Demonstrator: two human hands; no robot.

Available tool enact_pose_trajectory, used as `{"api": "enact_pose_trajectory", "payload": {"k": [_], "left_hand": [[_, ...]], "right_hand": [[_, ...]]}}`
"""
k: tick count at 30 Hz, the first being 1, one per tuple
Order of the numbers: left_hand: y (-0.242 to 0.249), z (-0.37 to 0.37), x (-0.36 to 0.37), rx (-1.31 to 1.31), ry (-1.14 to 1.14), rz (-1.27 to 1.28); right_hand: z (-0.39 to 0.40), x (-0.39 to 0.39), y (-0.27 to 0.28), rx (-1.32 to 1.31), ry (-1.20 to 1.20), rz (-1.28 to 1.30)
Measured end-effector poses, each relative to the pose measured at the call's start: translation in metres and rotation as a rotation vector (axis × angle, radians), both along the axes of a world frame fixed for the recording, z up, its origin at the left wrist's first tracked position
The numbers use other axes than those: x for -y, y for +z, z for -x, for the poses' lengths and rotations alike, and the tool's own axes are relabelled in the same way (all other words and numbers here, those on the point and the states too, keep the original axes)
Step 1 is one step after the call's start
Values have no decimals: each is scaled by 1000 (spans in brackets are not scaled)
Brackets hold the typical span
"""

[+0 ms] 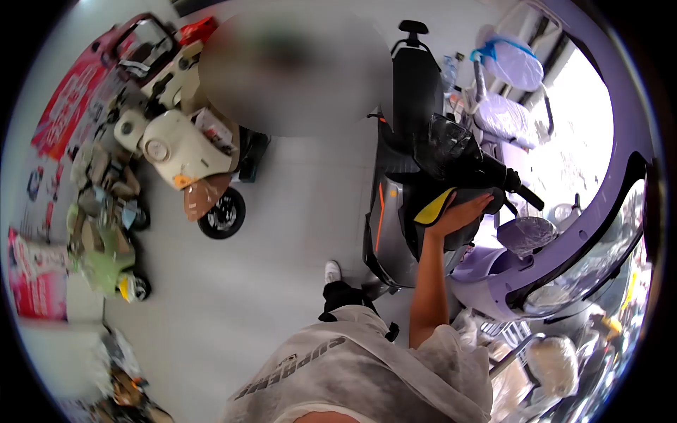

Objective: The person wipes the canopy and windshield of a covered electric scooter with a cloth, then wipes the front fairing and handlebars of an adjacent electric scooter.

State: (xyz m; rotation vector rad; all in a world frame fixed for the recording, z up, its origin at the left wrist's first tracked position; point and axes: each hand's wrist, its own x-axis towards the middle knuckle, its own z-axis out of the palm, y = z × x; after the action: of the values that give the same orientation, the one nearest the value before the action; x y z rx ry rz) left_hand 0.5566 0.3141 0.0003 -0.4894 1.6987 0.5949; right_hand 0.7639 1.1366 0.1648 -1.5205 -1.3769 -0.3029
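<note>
My right hand [462,216] reaches out to the front of a dark grey and black electric scooter [389,211] with orange stripes. It lies on a black and yellow cloth [431,209], fingers stretched along it, and presses it against the scooter's front panel below the handlebar [525,190]. Part of the cloth is hidden under the hand, and its dark side blends with the black bodywork. A clear plastic wrap [448,144] covers the area by the dash. My left hand is out of view.
A lilac vehicle [486,292] with plastic-wrapped seats stands close on the right. Wrapped parts [553,366] lie behind it. At left are a cream scooter [187,151] and a green one [106,254], beside red posters [74,102]. Grey floor [282,211] runs between. A blurred patch hides the top middle.
</note>
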Motion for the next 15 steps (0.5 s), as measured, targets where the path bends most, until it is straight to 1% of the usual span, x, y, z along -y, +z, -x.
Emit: {"api": "enact_pose_trajectory", "payload": {"k": [2, 3, 7, 9, 10, 11, 13, 15], "left_hand": [[12, 61, -30, -6, -58, 2], [17, 96, -45, -7, -85, 1], [28, 254, -121, -18, -140, -60], [23, 336, -175, 7, -125, -146], [25, 364, -216, -16, -172, -132], [46, 371, -272, -137, -264, -21], [51, 397, -351, -153, -466, -7], [50, 407, -421, -135, -614, 9]], "right_hand": [[5, 10, 11, -62, 48, -4], [7, 11, 11, -66, 7, 4], [11, 13, 15, -47, -31, 26], [14, 15, 16, -63, -18, -3], [16, 16, 14, -49, -23, -38], [19, 15, 9, -108, -25, -36], [25, 18, 6, -185, -37, 27], [27, 19, -4, -118, -110, 116]]}}
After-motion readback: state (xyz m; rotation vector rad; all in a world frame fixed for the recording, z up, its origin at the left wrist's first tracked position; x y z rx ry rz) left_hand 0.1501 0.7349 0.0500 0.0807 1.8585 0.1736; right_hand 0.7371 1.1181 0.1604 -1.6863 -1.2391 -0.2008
